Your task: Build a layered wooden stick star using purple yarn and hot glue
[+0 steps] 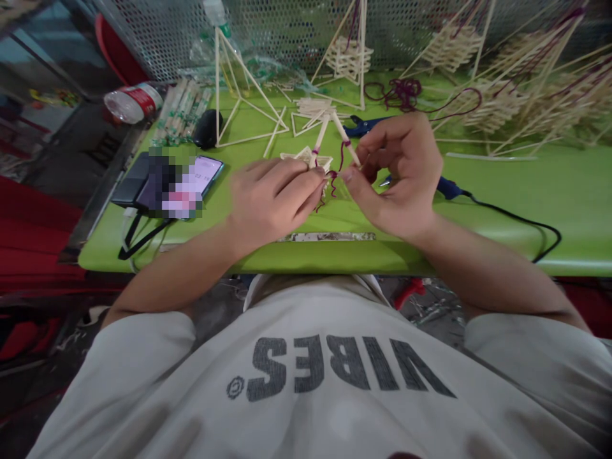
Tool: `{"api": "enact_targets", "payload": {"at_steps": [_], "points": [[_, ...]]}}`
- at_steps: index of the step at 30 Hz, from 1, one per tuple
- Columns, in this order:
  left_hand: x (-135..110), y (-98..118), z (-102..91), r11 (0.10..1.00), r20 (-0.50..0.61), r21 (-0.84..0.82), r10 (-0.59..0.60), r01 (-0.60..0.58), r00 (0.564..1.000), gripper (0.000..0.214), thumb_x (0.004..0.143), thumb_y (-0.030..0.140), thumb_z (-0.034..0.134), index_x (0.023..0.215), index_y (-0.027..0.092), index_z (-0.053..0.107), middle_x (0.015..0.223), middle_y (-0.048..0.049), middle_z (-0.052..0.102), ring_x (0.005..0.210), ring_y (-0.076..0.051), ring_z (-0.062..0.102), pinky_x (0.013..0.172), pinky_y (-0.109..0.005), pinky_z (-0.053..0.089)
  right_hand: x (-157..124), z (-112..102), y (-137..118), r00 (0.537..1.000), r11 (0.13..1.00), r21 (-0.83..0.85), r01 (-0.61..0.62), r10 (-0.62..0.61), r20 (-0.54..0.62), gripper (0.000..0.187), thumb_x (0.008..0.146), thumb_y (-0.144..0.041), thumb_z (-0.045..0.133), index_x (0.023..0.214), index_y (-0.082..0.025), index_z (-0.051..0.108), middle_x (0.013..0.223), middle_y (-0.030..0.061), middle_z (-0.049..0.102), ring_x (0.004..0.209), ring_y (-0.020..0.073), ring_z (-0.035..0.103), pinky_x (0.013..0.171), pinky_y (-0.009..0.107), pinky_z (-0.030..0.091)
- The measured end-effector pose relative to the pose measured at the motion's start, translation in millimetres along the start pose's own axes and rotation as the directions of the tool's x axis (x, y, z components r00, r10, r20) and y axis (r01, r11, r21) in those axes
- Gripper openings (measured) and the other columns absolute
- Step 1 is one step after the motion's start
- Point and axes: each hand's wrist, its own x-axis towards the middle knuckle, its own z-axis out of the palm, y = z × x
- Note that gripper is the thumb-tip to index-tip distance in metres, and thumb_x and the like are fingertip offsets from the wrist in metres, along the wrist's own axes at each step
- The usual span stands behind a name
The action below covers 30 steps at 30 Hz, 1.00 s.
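My left hand is closed around a small piece made of pale wooden sticks, pressing it near the green table. My right hand pinches a thin stick that rises from that piece, with dark red yarn wound at the joint and hanging between the two hands. Both hands work just above the table's front edge.
A phone and dark wallet lie at the left, a black mouse behind them. A tall stick pyramid, several finished stick frames, loose yarn, blue pliers and a corded glue tool fill the table. A plastic bottle lies far left.
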Motion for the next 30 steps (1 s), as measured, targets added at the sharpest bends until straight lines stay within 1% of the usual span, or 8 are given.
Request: {"api": "enact_targets", "payload": {"at_steps": [5, 9, 14, 17, 20, 24, 28, 30], "points": [[-1.8, 1.6, 0.2, 1.0, 0.017, -0.005, -0.01, 0.01, 1.0, 0.007, 0.112, 0.031, 0.069, 0.118, 0.029, 0.071, 0.097, -0.0019, 0.08, 0.081, -0.018, 0.078, 0.07, -0.035, 0.054, -2.9, -2.1, -0.1, 0.996, 0.996, -0.006, -0.085, 0.085, 0.016, 0.048, 0.099, -0.068, 0.084, 0.121, -0.03, 0.064, 0.094, -0.0006, 0.068, 0.071, 0.0142, 0.066, 0.058, 0.03, 0.06], [0.2, 1.8, -1.2, 1.0, -0.003, -0.006, 0.003, -0.003, 1.0, 0.009, 0.11, 0.028, 0.07, 0.119, 0.028, 0.071, 0.097, -0.0013, 0.08, 0.082, -0.018, 0.079, 0.071, -0.034, 0.054, -4.5, -2.3, 3.2, 0.996, 0.996, 0.008, -0.091, 0.091, 0.007, 0.049, 0.099, -0.071, 0.081, 0.122, -0.031, 0.065, 0.093, -0.0015, 0.069, 0.072, 0.015, 0.069, 0.061, 0.032, 0.063], [-0.3, 1.6, -0.1, 0.999, -0.007, 0.032, 0.009, -0.009, 1.0, 0.006, 0.111, 0.03, 0.069, 0.117, 0.027, 0.07, 0.095, -0.0014, 0.079, 0.079, -0.018, 0.078, 0.071, -0.033, 0.056, -3.6, -1.0, 4.8, 0.998, 0.998, 0.004, -0.062, 0.062, 0.01, 0.047, 0.096, -0.065, 0.086, 0.123, -0.032, 0.066, 0.096, -0.0026, 0.07, 0.07, 0.0126, 0.067, 0.059, 0.029, 0.06], [0.0, 1.4, 0.3, 0.996, 0.002, 0.088, 0.014, -0.015, 1.0, 0.006, 0.111, 0.032, 0.069, 0.115, 0.027, 0.068, 0.093, -0.0004, 0.078, 0.077, -0.017, 0.078, 0.07, -0.033, 0.057, -2.0, -1.7, 3.7, 1.0, 1.0, 0.014, -0.003, 0.003, 0.009, 0.042, 0.098, -0.06, 0.084, 0.124, -0.032, 0.067, 0.095, -0.0038, 0.068, 0.067, 0.0109, 0.063, 0.056, 0.027, 0.058], [1.2, 1.8, -0.1, 0.996, 0.009, 0.086, 0.01, -0.011, 1.0, 0.006, 0.112, 0.033, 0.067, 0.114, 0.027, 0.066, 0.093, 0.0003, 0.077, 0.078, -0.016, 0.079, 0.069, -0.033, 0.056, -1.4, -3.6, 3.5, 1.0, 1.0, 0.015, 0.009, -0.009, 0.021, 0.035, 0.101, -0.057, 0.082, 0.122, -0.031, 0.069, 0.094, -0.0031, 0.068, 0.066, 0.0113, 0.065, 0.057, 0.029, 0.06], [2.7, 3.1, -1.3, 0.999, -0.008, 0.039, 0.023, -0.023, 1.0, 0.005, 0.111, 0.029, 0.07, 0.114, 0.027, 0.066, 0.093, 0.0011, 0.079, 0.077, -0.017, 0.079, 0.066, -0.033, 0.052, -1.5, -4.2, 2.8, 0.999, 1.0, 0.007, -0.019, 0.019, 0.028, 0.037, 0.1, -0.06, 0.083, 0.119, -0.031, 0.071, 0.094, -0.0029, 0.07, 0.067, 0.0125, 0.068, 0.06, 0.032, 0.062], [4.6, 2.3, -1.6, 0.998, -0.016, 0.032, 0.049, -0.048, 0.999, 0.008, 0.107, 0.024, 0.074, 0.111, 0.026, 0.068, 0.091, 0.0008, 0.08, 0.075, -0.017, 0.077, 0.064, -0.034, 0.052, -0.3, -3.2, -1.7, 1.0, 1.0, -0.025, -0.002, 0.003, 0.021, 0.04, 0.096, -0.062, 0.086, 0.116, -0.031, 0.07, 0.092, -0.0039, 0.069, 0.061, 0.0102, 0.061, 0.053, 0.028, 0.054], [5.4, 0.7, -0.9, 0.996, -0.043, 0.041, 0.082, -0.08, 0.996, 0.009, 0.105, 0.025, 0.077, 0.11, 0.025, 0.069, 0.089, 0.0008, 0.08, 0.073, -0.016, 0.076, 0.063, -0.035, 0.052, 0.0, -3.7, -3.0, 1.0, 0.998, -0.053, -0.014, 0.015, 0.02, 0.042, 0.096, -0.064, 0.086, 0.114, -0.03, 0.069, 0.091, -0.0031, 0.07, 0.062, 0.0105, 0.061, 0.053, 0.028, 0.053]]}}
